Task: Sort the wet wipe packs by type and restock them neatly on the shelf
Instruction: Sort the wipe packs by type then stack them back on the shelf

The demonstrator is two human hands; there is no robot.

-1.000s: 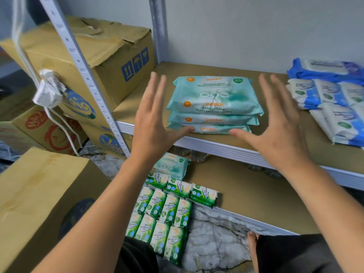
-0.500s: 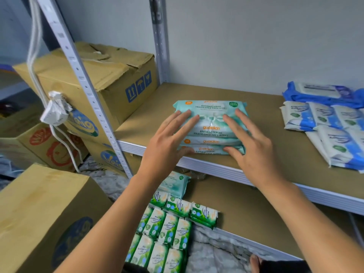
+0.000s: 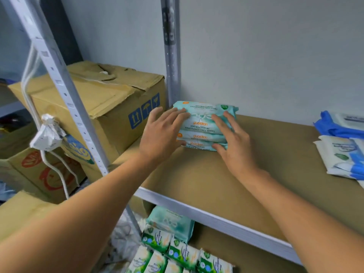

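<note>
A stack of three teal antibacterial wipe packs [image 3: 202, 125] sits at the back left of the brown shelf board [image 3: 206, 180], close to the wall and the rear upright. My left hand [image 3: 163, 134] presses the stack's left side with straight fingers laid over the top pack. My right hand [image 3: 232, 140] presses the right side, fingers spread on top and thumb at the bottom pack. White and blue wipe packs [image 3: 342, 154] lie at the shelf's right edge. Below the shelf lie one more teal pack [image 3: 171, 221] and several small green-and-white packs [image 3: 177, 255].
A worn cardboard box [image 3: 106, 107] stands left of the stack beyond the rear metal upright [image 3: 171, 56]. The front upright [image 3: 59, 81] carries a white cable with a taped bundle [image 3: 47, 134]. More cardboard boxes [image 3: 39, 174] sit at the lower left.
Both hands came down onto the teal stack and slid it from the shelf's front edge back toward the wall and left corner. The view has moved closer and upward.
</note>
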